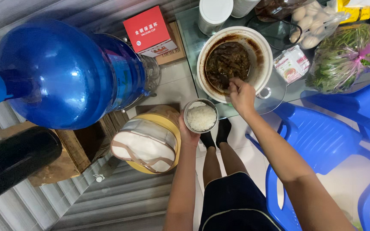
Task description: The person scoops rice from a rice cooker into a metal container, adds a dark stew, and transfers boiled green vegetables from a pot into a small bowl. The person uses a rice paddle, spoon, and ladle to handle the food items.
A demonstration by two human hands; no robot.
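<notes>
The left hand [188, 133] has its grip wrapped around a small metal bowl [200, 116] of white rice, held just below the edge of the glass desk [191, 34]. Beyond it, the right hand [241, 95] pinches a spoon handle, dipped in the white pot [234, 57] of dark stew on the desk.

The pot [235, 60] is hemmed by a white canister [214, 14] far, a packet [291, 64] and greens [343, 57] right, and a red box [151, 32] left, while bare tile floor [174, 87] between jug [65, 72] and glass table [189, 25] stays passable.
</notes>
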